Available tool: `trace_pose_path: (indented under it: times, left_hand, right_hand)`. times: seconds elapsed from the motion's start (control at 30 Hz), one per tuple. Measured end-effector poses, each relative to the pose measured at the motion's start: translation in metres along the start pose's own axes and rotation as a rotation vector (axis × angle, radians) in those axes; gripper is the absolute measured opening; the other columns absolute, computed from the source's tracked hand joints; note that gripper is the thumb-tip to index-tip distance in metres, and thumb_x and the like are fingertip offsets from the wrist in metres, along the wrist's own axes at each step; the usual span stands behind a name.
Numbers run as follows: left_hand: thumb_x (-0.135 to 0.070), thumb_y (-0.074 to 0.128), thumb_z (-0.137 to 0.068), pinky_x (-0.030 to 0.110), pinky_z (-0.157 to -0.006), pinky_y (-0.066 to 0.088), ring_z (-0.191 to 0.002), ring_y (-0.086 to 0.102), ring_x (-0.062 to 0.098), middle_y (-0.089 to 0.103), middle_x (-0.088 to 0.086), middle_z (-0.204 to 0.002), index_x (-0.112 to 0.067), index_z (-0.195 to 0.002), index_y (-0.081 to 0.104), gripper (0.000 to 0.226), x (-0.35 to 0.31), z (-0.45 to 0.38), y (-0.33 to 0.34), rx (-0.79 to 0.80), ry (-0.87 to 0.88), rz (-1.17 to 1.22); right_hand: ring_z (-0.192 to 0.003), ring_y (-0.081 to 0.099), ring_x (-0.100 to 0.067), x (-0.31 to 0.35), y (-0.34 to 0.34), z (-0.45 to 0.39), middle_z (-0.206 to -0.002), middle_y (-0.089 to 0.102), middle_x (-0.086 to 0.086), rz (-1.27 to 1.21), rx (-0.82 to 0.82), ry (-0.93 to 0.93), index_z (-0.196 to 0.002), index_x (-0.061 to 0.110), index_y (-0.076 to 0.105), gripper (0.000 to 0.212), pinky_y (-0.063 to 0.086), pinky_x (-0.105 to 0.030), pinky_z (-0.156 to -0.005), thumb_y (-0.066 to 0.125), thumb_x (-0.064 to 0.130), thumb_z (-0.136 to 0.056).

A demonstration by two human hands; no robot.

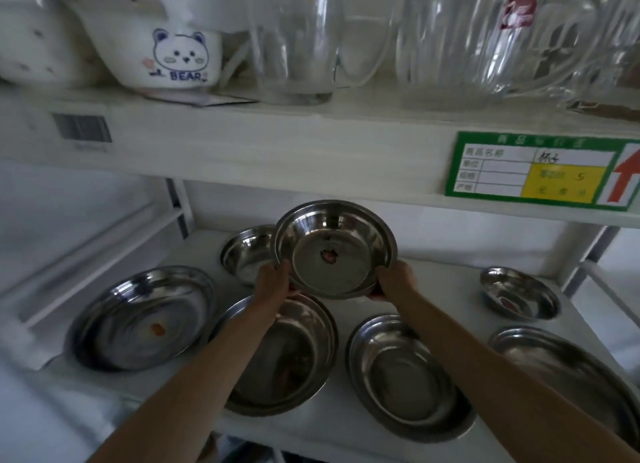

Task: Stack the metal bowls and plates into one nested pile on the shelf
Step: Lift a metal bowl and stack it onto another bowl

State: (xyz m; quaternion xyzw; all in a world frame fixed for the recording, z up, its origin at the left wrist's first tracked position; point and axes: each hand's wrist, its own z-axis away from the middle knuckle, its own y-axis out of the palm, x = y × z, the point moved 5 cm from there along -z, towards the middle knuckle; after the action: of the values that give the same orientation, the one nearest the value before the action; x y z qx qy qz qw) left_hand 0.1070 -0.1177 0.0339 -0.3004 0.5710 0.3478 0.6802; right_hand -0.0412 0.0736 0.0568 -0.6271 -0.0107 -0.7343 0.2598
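Both hands hold a large metal bowl [334,249] tilted toward me above the white shelf [346,424]; my left hand [273,284] grips its lower left rim and my right hand [394,280] its lower right rim. Behind it to the left sits a smaller metal bowl [246,254]. A wide plate [142,318] lies at the left, another plate [287,355] under my left forearm, a third [405,376] between my arms. At the right are a small bowl [519,298] and a large plate [568,369].
The upper shelf's front edge [277,150] hangs just above the held bowl, with a green price tag [540,169]. On it stand a white bear bowl [173,57] and glass jugs [301,39]. A white upright [180,206] stands at the back left.
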Motion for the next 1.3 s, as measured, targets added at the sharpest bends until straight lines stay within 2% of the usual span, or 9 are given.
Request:
trace_pose_path:
  times: [0.1, 0.23, 0.33, 0.47, 0.6, 0.7, 0.8, 1.07, 1.3]
  left_hand:
    - [-0.02, 0.05, -0.096, 0.044, -0.074, 0.061, -0.094, 0.069, 0.034, 0.066, 0.023, -0.114, 0.0, -0.114, 0.059, 0.028, 0.004, 0.005, -0.028, -0.012, 0.005, -0.027]
    - [-0.022, 0.051, -0.097, 0.03, -0.061, 0.06, -0.084, 0.068, 0.026, 0.066, 0.021, -0.109, -0.005, -0.103, 0.06, 0.02, 0.015, 0.023, -0.063, -0.062, 0.029, 0.036]
    - [-0.023, 0.053, -0.096, 0.025, -0.055, 0.057, -0.085, 0.068, 0.027, 0.067, 0.016, -0.101, -0.013, -0.093, 0.061, 0.013, 0.024, 0.042, -0.088, -0.113, 0.066, 0.036]
    - [-0.03, 0.05, -0.097, 0.019, -0.057, 0.057, -0.092, 0.07, 0.025, 0.07, 0.013, -0.103, -0.008, -0.114, 0.06, 0.03, 0.042, 0.071, -0.11, -0.118, 0.118, -0.08]
    - [-0.032, 0.05, -0.097, 0.03, -0.06, 0.061, -0.072, 0.071, 0.019, 0.071, 0.004, -0.081, -0.019, -0.093, 0.063, 0.019, 0.057, 0.098, -0.124, -0.211, 0.19, -0.205]
    - [-0.037, 0.051, -0.095, 0.04, -0.059, 0.059, -0.06, 0.068, 0.029, 0.068, 0.016, -0.067, -0.007, -0.077, 0.064, 0.038, 0.078, 0.108, -0.135, -0.295, 0.174, -0.291]
    - [-0.034, 0.052, -0.095, 0.03, -0.049, 0.044, -0.047, 0.05, 0.02, 0.053, 0.009, -0.049, -0.011, -0.06, 0.052, 0.042, 0.09, 0.12, -0.141, -0.391, 0.164, -0.342]
    - [-0.026, 0.056, -0.094, 0.023, -0.051, 0.035, -0.052, 0.043, 0.015, 0.048, 0.003, -0.056, -0.001, -0.071, 0.054, 0.034, 0.102, 0.132, -0.145, -0.57, 0.164, -0.319]
    - [-0.026, 0.063, -0.089, 0.026, -0.063, 0.043, -0.074, 0.061, 0.022, 0.064, 0.007, -0.079, -0.009, -0.085, 0.06, 0.018, 0.112, 0.126, -0.144, -0.627, 0.147, -0.297]
  right_hand:
    - [-0.043, 0.066, -0.025, 0.01, 0.015, 0.017, -0.045, 0.064, -0.005, 0.086, 0.039, -0.075, -0.066, 0.012, 0.058, 0.021, 0.062, -0.042, -0.064, 0.051, 0.01, -0.086]
    - [-0.037, 0.064, -0.012, 0.007, 0.035, 0.04, -0.052, 0.067, -0.006, 0.12, 0.108, -0.161, -0.086, 0.01, 0.06, 0.013, 0.054, -0.022, -0.043, 0.05, 0.013, -0.093]
    - [-0.05, 0.065, -0.019, 0.0, 0.048, 0.061, -0.065, 0.066, -0.008, 0.128, 0.128, -0.223, -0.083, 0.013, 0.059, 0.016, 0.058, -0.032, -0.054, 0.049, 0.01, -0.095]
    - [-0.042, 0.063, -0.02, -0.026, 0.062, 0.077, -0.059, 0.064, -0.008, 0.078, 0.12, -0.209, -0.071, 0.02, 0.051, 0.025, 0.059, -0.041, -0.051, 0.049, 0.01, -0.094]
    - [-0.064, 0.065, -0.031, -0.057, 0.074, 0.088, -0.074, 0.066, -0.012, 0.18, 0.1, -0.185, -0.088, 0.009, 0.051, 0.02, 0.054, -0.042, -0.063, 0.048, 0.026, -0.098]
    - [-0.077, 0.06, -0.032, -0.075, 0.079, 0.096, -0.078, 0.06, -0.013, 0.198, 0.093, -0.187, -0.085, 0.006, 0.05, 0.03, 0.044, -0.036, -0.068, 0.047, 0.033, -0.098]
    - [-0.077, 0.058, -0.031, -0.086, 0.081, 0.105, -0.077, 0.057, -0.012, 0.212, 0.075, -0.17, -0.088, 0.0, 0.056, 0.036, 0.038, -0.032, -0.066, 0.049, 0.034, -0.098]
    - [-0.078, 0.06, -0.035, -0.095, 0.088, 0.116, -0.082, 0.063, -0.015, 0.201, -0.005, -0.168, -0.092, -0.001, 0.058, 0.033, 0.039, -0.032, -0.065, 0.056, 0.032, -0.094]
    - [-0.074, 0.056, -0.031, -0.091, 0.086, 0.121, -0.076, 0.056, -0.004, 0.129, -0.073, -0.184, -0.087, 0.007, 0.048, 0.022, 0.04, -0.033, -0.065, 0.061, 0.025, -0.092]
